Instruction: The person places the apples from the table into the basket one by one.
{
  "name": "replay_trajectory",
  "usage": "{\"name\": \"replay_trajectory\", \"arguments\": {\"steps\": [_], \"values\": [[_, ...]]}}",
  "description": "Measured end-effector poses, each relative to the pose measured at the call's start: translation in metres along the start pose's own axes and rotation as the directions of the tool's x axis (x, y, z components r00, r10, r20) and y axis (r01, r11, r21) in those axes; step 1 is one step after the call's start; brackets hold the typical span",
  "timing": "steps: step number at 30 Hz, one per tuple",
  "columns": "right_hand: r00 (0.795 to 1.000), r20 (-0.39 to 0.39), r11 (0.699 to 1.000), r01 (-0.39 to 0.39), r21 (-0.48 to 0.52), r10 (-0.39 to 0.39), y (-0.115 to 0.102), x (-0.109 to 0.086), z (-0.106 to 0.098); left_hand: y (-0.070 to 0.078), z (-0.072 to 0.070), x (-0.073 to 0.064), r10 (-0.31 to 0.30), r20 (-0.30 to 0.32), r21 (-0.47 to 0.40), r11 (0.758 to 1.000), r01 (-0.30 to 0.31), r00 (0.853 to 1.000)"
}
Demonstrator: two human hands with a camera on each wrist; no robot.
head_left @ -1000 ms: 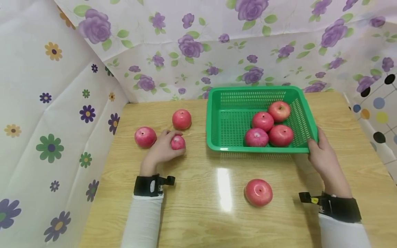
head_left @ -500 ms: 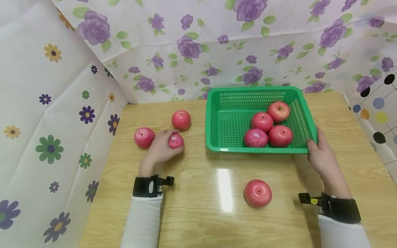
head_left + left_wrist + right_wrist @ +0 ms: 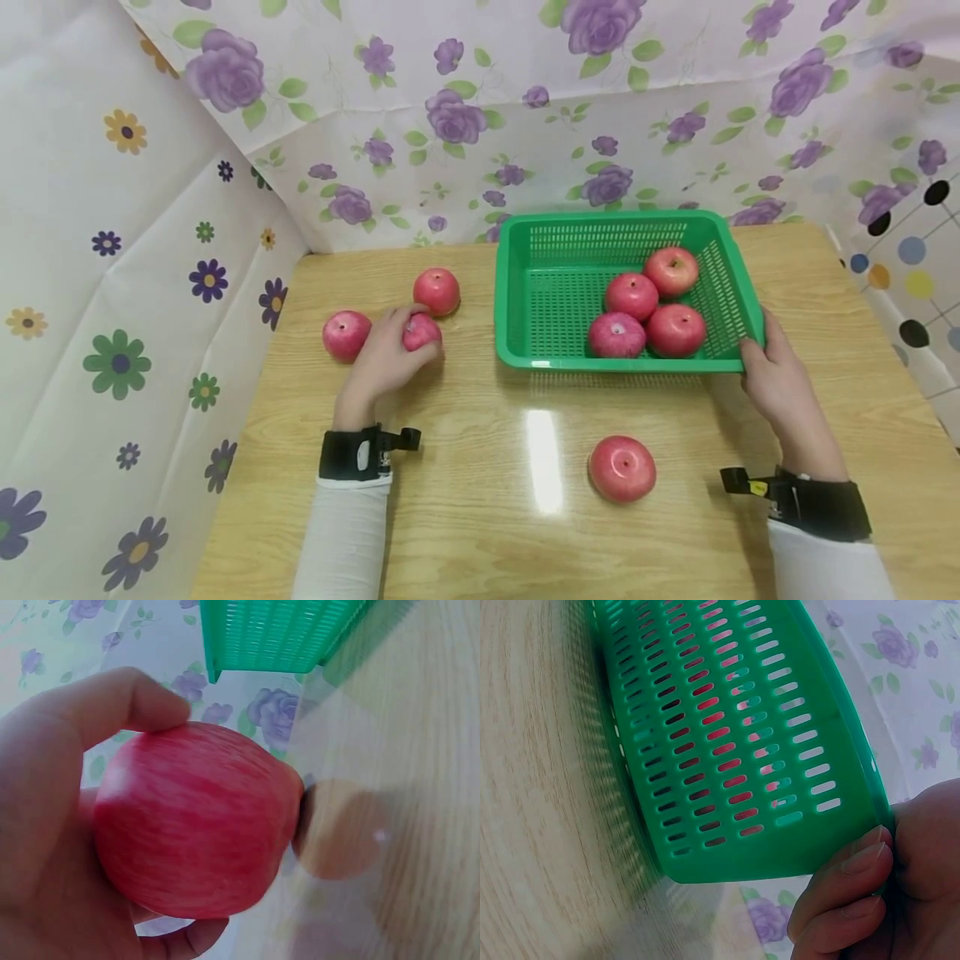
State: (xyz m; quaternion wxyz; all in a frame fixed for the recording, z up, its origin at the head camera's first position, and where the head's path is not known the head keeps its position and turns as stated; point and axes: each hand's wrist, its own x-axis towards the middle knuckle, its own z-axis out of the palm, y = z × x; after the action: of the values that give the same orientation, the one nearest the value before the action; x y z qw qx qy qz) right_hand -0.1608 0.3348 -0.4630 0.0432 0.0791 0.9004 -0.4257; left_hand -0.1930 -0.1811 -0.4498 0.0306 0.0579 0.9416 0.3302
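Observation:
My left hand [image 3: 384, 354] grips a red apple [image 3: 199, 821] at the left of the table, thumb on one side and fingers on the other. In the left wrist view the apple sits close over the wood, its reflection beside it. A green plastic basket [image 3: 517, 358] with slotted walls stands at the back, several red apples [image 3: 632, 297] gathered in its right half. My right hand [image 3: 783, 387] holds the basket's front right corner, and the right wrist view shows fingers [image 3: 847, 900] curled at its rim.
One apple [image 3: 347, 336] lies just left of my left hand, another apple [image 3: 437, 292] behind it. A third apple [image 3: 622, 469] rests in front of the basket. Flowered sheets [image 3: 457, 117] hang behind and left of the wooden table [image 3: 480, 533].
The apple in my left hand has shifted slightly back and left and turned within the fingers. My right hand keeps its hold on the basket, which stays put.

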Motion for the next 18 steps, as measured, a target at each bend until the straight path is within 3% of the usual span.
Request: {"name": "replay_trajectory", "arguments": {"steps": [8,14,18], "values": [[1.0,0.003,1.0,0.003,0.015,-0.003,0.001,-0.001,-0.001,0.014,-0.002,0.002,0.091,-0.125,-0.068,0.993,-0.1,0.988],[1.0,0.002,1.0,0.007,0.023,-0.007,0.0,0.0,-0.001,0.027,-0.004,0.005,0.169,-0.257,-0.141,0.967,-0.21,0.951],[1.0,0.001,1.0,-0.002,0.017,0.002,0.0,0.0,0.0,0.035,-0.003,0.008,0.218,-0.309,-0.165,0.946,-0.278,0.926]]}}
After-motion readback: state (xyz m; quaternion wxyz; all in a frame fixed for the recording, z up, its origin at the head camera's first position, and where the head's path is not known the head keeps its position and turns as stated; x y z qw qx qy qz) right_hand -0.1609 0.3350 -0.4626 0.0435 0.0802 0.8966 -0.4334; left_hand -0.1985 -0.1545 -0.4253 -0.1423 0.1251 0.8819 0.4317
